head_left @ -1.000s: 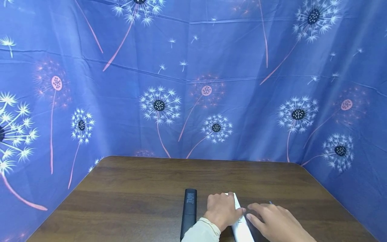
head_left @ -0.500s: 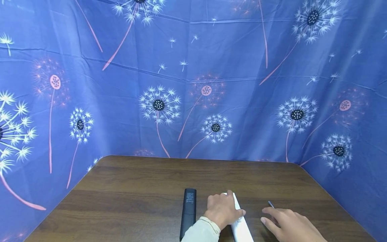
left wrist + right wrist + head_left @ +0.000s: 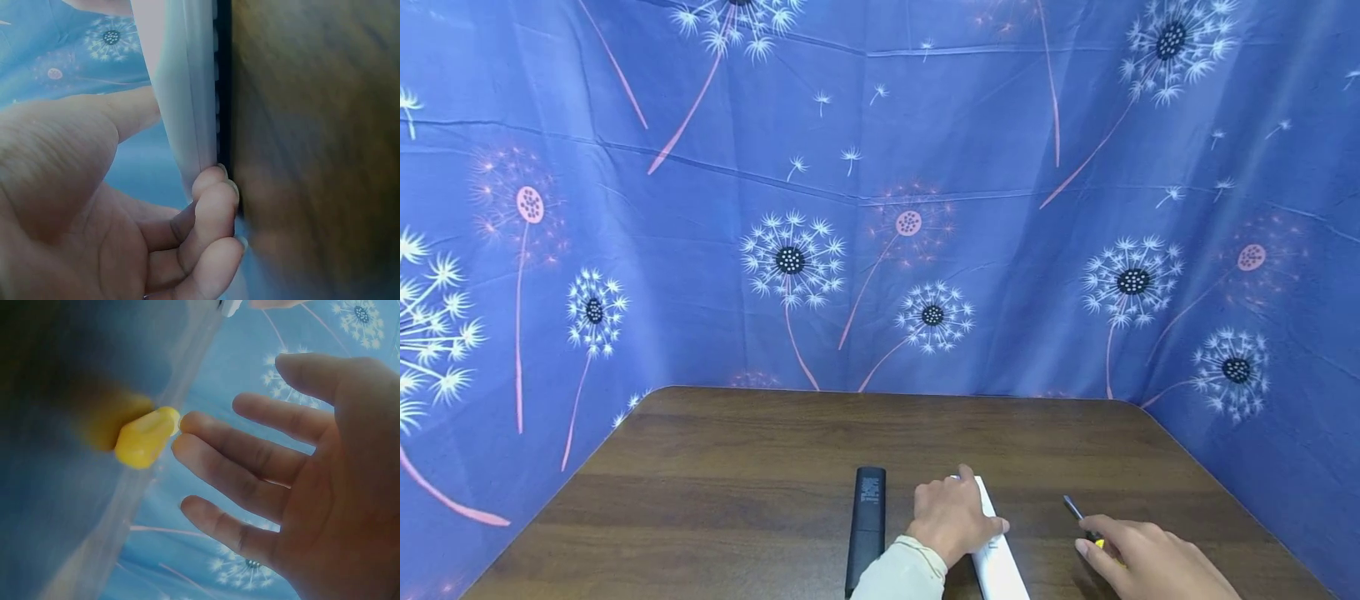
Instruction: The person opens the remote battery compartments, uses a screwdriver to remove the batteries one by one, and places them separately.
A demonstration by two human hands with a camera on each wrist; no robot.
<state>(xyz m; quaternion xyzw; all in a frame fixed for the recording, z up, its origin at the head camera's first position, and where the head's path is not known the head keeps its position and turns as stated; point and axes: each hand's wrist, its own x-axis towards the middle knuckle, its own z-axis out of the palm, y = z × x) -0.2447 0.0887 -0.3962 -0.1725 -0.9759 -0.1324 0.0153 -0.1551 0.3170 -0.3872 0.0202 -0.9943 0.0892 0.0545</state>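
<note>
A long white remote control (image 3: pixel 1000 567) lies lengthwise on the wooden table, and my left hand (image 3: pixel 951 518) grips it across its width. In the left wrist view, its pale body (image 3: pixel 181 81) has a dark underside with a row of small white bumps, and my fingertips (image 3: pixel 215 212) press on its edge. To the right lies a screwdriver (image 3: pixel 1072 507) with a metal shaft and a yellow handle (image 3: pixel 144 440). My right hand (image 3: pixel 1153 560) hovers over that handle, partly hiding it. The right wrist view shows its fingers extended, close to the handle; contact is uncertain.
A black remote control (image 3: pixel 867 529), printed label up, lies left of my left hand. The brown wooden table (image 3: pixel 737 475) ends at a blue dandelion-print cloth (image 3: pixel 865 317), which hangs behind and on both sides.
My right hand has moved rightward, away from the white remote control to the screwdriver, whose shaft and some yellow now show. My left hand keeps its hold; its index finger has lifted slightly.
</note>
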